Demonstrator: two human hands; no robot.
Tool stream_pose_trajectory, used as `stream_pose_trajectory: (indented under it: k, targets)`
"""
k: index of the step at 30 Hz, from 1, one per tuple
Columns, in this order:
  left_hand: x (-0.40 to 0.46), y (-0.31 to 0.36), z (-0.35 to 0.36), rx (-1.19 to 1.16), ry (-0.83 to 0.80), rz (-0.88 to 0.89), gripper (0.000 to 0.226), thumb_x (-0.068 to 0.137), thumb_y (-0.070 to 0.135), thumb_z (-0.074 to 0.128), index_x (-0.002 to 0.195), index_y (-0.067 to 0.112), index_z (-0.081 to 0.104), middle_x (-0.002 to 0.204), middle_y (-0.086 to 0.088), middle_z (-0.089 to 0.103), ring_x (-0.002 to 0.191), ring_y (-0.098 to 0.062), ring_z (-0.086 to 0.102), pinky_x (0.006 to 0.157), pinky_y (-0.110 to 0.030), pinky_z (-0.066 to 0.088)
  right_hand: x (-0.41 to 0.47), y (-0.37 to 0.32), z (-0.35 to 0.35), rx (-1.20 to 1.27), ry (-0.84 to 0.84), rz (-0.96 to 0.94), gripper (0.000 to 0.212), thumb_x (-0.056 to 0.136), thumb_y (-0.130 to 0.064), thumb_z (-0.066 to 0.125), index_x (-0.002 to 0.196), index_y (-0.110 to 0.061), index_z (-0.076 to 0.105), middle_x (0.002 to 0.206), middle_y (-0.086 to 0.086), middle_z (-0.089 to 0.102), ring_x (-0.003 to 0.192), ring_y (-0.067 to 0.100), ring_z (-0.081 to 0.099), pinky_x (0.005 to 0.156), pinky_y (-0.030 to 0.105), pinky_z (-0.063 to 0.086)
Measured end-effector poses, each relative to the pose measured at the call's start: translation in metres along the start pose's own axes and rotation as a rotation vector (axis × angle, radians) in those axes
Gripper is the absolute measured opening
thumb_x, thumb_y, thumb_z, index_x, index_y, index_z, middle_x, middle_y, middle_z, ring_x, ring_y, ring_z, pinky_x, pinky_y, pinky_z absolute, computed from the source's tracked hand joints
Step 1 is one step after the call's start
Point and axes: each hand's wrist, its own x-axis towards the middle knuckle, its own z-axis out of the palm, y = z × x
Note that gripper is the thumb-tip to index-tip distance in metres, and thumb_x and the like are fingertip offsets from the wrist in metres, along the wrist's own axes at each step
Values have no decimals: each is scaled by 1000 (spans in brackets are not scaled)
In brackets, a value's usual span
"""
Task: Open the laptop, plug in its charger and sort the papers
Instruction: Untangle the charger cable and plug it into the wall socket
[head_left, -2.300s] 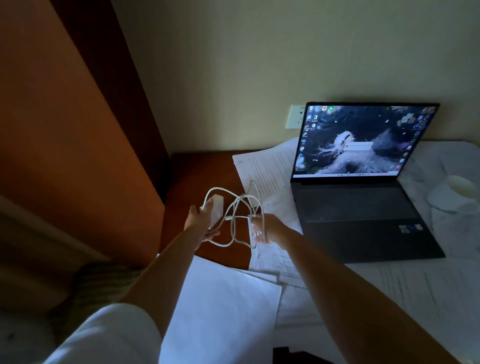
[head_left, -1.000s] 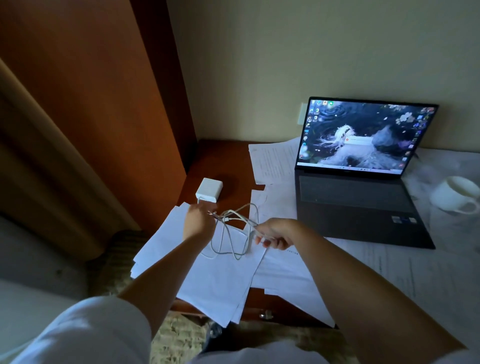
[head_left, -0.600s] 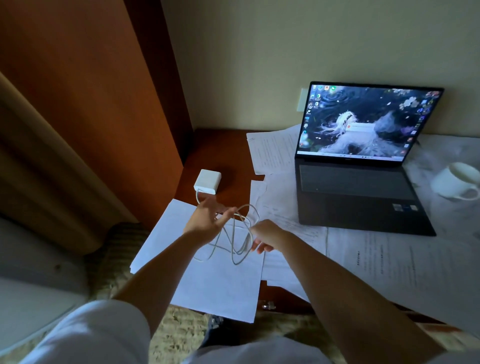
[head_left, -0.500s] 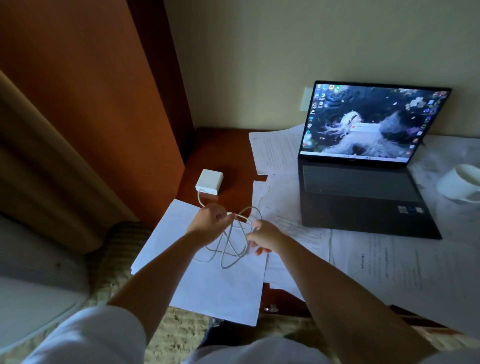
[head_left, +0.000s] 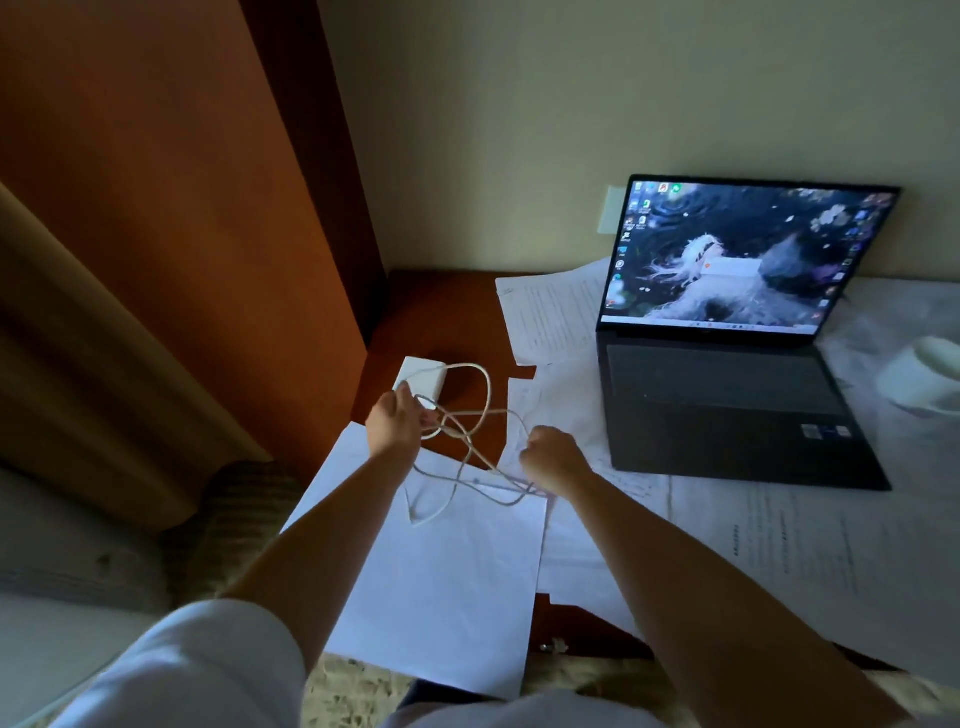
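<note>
The dark laptop (head_left: 727, 405) stands open on the desk with its screen lit. A white charger brick (head_left: 423, 376) lies on the wooden desk at the left, its white cable (head_left: 467, 441) looping in a tangle over the papers. My left hand (head_left: 395, 423) is closed around the cable right beside the brick. My right hand (head_left: 550, 457) is a fist gripping another stretch of the cable to the right. White papers (head_left: 447, 582) lie scattered over the desk, one blank sheet hanging over the front edge, others under and around the laptop.
A white cup (head_left: 930, 379) stands at the right edge of the desk. A wall socket (head_left: 608, 210) sits on the wall behind the laptop's left side. A wooden panel (head_left: 182, 218) rises at the left, and a woven chair seat (head_left: 234, 514) lies below.
My left hand has moved up along the cable to the brick. My right hand has pulled its part of the cable to the right, so the loops are spread wider.
</note>
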Motion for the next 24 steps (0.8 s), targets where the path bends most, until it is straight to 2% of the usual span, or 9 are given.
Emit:
stream_pose_trajectory:
  k: [3, 6, 9, 11, 14, 17, 20, 22, 24]
  targets:
    - [8, 11, 4, -21, 61, -38, 37, 97, 39, 33, 75, 17, 52, 84, -9, 70, 78, -31, 69, 75, -44, 54, 2, -3, -31, 425, 278, -105, 22, 90, 2, 41, 91, -11, 59, 84, 9, 61, 75, 25, 61, 69, 36, 54]
    - [11, 25, 7, 10, 89, -52, 41, 99, 42, 31, 91, 12, 57, 93, -9, 68, 83, -29, 68, 79, -47, 57, 8, -10, -58, 770, 644, -69, 25, 91, 0, 43, 102, -18, 56, 94, 11, 59, 85, 28, 59, 70, 33, 52]
    - [17, 34, 9, 128, 84, -23, 31, 101, 27, 34, 110, 7, 58, 102, -13, 67, 86, -28, 65, 75, -43, 57, 16, -15, -71, 951, 691, 34, 31, 95, -2, 41, 123, -13, 51, 107, 13, 58, 94, 32, 63, 78, 40, 57]
    - [19, 40, 11, 6, 31, -89, 28, 100, 12, 39, 125, 11, 50, 96, -12, 67, 74, -24, 63, 58, -34, 55, 16, -12, -70, 811, 654, -16, 23, 97, -5, 40, 113, -13, 55, 102, 10, 57, 93, 32, 64, 75, 39, 56]
    - [22, 50, 14, -217, -106, -170, 44, 100, 6, 41, 142, 18, 35, 87, -1, 60, 79, -24, 63, 64, -30, 56, 16, -3, -65, 548, 529, -68, 23, 97, -15, 41, 102, -14, 64, 107, 11, 64, 100, 32, 63, 88, 44, 54]
    - [31, 54, 19, -271, -118, -133, 32, 102, 15, 39, 131, 6, 49, 98, -10, 68, 62, -15, 62, 46, -20, 49, 15, -5, -64, 378, 285, 5, 27, 97, -22, 41, 108, -14, 65, 114, 9, 62, 107, 27, 58, 98, 36, 46]
    - [38, 58, 22, -201, -115, -58, 31, 103, 21, 36, 123, 5, 53, 85, -12, 71, 31, -3, 40, 32, -15, 31, 14, -14, -57, 214, 40, 63, 30, 99, -30, 37, 73, -24, 51, 90, 7, 54, 82, 19, 51, 93, 35, 42]
    - [37, 66, 23, -254, -145, -50, 29, 104, 18, 34, 126, 10, 50, 78, -10, 68, 28, -3, 37, 32, -17, 31, 11, -20, -45, 186, -96, 61, 41, 101, -40, 31, 81, -16, 57, 90, 11, 55, 82, 17, 54, 96, 37, 44]
    - [38, 75, 24, -346, -171, -84, 31, 104, 15, 33, 131, 12, 47, 78, -11, 68, 32, -6, 41, 35, -18, 35, 9, -27, -37, 242, -259, 83, 69, 98, -55, 24, 108, 0, 64, 106, 20, 62, 103, 30, 59, 96, 40, 44]
